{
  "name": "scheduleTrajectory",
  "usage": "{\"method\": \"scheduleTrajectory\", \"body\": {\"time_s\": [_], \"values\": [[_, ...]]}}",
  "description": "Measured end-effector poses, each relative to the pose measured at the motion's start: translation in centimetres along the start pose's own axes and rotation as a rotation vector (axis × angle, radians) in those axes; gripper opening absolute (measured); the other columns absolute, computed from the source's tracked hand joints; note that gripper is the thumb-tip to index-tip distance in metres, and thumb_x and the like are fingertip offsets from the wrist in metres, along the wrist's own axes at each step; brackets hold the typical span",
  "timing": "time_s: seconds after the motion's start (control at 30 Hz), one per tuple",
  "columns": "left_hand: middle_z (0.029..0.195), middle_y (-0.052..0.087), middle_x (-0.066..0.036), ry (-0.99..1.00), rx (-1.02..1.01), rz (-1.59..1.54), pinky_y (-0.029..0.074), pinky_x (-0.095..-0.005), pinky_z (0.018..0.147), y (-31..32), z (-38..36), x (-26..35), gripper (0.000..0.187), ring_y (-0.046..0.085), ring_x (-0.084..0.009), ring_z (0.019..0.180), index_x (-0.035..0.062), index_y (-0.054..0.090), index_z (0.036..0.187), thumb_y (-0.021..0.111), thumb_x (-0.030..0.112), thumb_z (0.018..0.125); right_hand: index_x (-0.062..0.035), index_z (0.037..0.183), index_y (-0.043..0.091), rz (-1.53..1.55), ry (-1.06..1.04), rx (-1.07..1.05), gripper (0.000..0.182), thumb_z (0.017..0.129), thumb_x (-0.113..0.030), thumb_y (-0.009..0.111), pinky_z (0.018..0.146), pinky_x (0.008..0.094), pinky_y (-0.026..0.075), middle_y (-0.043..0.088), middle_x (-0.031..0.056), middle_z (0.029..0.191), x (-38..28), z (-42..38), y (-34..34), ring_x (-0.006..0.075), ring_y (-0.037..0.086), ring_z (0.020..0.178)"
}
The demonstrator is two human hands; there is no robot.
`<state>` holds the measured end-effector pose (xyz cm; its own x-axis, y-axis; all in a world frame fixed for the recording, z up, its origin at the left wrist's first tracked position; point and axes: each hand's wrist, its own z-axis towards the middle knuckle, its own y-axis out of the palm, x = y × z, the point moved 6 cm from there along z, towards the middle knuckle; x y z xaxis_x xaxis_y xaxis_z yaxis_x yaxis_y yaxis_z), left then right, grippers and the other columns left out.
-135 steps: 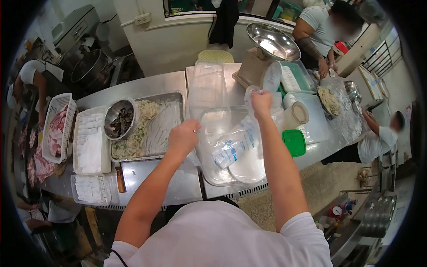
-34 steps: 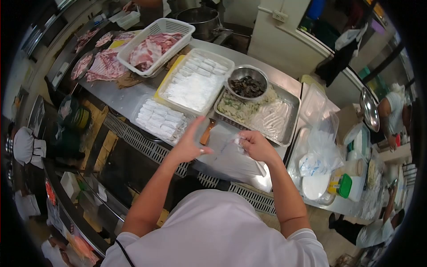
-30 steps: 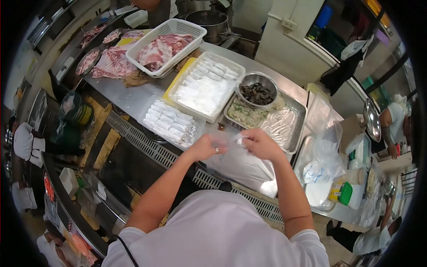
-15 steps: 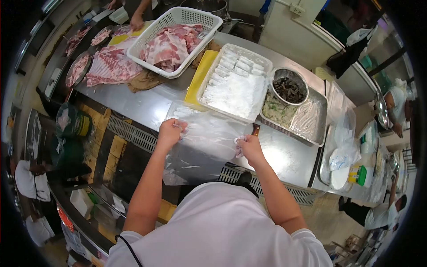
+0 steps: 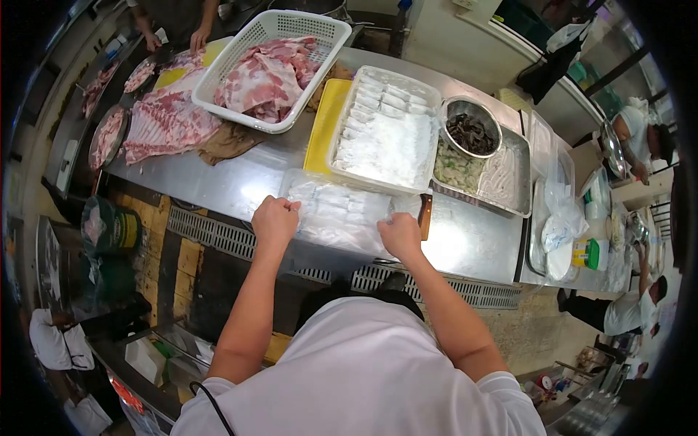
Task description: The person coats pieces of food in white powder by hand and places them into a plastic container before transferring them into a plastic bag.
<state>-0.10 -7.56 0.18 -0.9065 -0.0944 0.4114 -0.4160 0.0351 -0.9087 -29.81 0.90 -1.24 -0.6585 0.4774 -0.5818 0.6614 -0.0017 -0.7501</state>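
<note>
My left hand (image 5: 276,221) and my right hand (image 5: 400,236) are closed on opposite sides of a thin clear plastic sheet (image 5: 331,238). Between them the sheet lies over a shallow clear container (image 5: 297,182) at the table's near edge, with white-coated pieces in rows inside. Behind it stands a large white tray (image 5: 435,138) of similar flour-dusted pieces, partly on a yellow cutting board (image 5: 320,142). A knife's wooden handle (image 5: 425,221) shows just right of my right hand.
To the right, a metal bowl (image 5: 472,128) of dark pieces sits on a metal tray (image 5: 520,196). A white perforated basket (image 5: 331,33) of raw meat and a slab of ribs (image 5: 171,120) lie left. Another person's hands (image 5: 198,38) are at the far left end.
The plastic sheet, hanging over the table's edge before, now lies stretched over the container. Both my hands have turned knuckles up. The other person's second hand has come into view.
</note>
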Motion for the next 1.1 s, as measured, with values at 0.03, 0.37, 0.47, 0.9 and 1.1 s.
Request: {"method": "scheduleTrajectory", "body": {"time_s": [0.03, 0.37, 0.47, 0.9, 1.1], "values": [[0.096, 0.073, -0.018, 0.021, 0.038, 0.043, 0.055, -0.0494, 0.082, -0.3, -0.1, 0.0, 0.032, 0.070, -0.0391, 0.091, 0.0058, 0.081, 0.088, 0.079, 0.037, 0.090, 0.0036, 0.086, 0.075, -0.020, -0.005, 0.001, 0.031, 0.085, -0.026, 0.068, 0.083, 0.0533, 0.056, 0.072, 0.0297, 0.087, -0.3, 0.0, 0.1, 0.0474, 0.071, 0.087], [0.091, 0.066, -0.016, 0.096, 0.137, 0.051, 0.052, -0.0487, 0.080, 0.5, 0.0, -1.0, 0.029, 0.065, -0.0374, 0.090, 0.0040, 0.080, 0.080, 0.082, 0.033, 0.084, 0.0024, 0.091, 0.076, -0.093, 0.031, 0.050, 0.031, 0.087, -0.027, 0.069, 0.085, 0.0531, 0.056, 0.073, 0.0293, 0.094, 1.1, 0.6, -1.3, 0.0470, 0.071, 0.093], [0.089, 0.065, -0.015, 0.083, 0.139, 0.039, 0.052, -0.0485, 0.080, 0.6, -0.1, -1.1, 0.029, 0.065, -0.0369, 0.089, 0.0038, 0.079, 0.079, 0.083, 0.033, 0.083, 0.0021, 0.095, 0.077, -0.033, 0.081, 0.069, 0.030, 0.087, -0.026, 0.070, 0.086, 0.0510, 0.057, 0.074, 0.0280, 0.093, 3.3, 0.5, -3.3, 0.0456, 0.072, 0.092], [0.094, 0.074, -0.014, 0.253, -0.037, -0.500, 0.055, -0.0394, 0.081, -0.5, -0.8, 1.0, 0.014, 0.071, -0.0276, 0.088, -0.0001, 0.074, 0.094, 0.078, 0.013, 0.091, 0.0028, 0.123, 0.069, 0.046, -0.165, 0.009, 0.043, 0.087, -0.021, 0.072, 0.097, 0.0447, 0.053, 0.071, 0.0263, 0.111, -0.8, -0.8, -4.7, 0.0412, 0.068, 0.109], [0.088, 0.075, -0.010, 0.361, -0.347, -0.959, 0.057, -0.0309, 0.078, -3.8, -2.3, 6.7, 0.007, 0.072, -0.0164, 0.082, -0.0023, 0.068, 0.103, 0.067, 0.004, 0.100, 0.0008, 0.154, 0.043, 0.116, -0.616, -0.065, 0.082, 0.083, -0.018, 0.079, 0.119, 0.0438, 0.039, 0.048, 0.0285, 0.152, -8.2, -1.3, -6.8, 0.0432, 0.048, 0.141]]}}
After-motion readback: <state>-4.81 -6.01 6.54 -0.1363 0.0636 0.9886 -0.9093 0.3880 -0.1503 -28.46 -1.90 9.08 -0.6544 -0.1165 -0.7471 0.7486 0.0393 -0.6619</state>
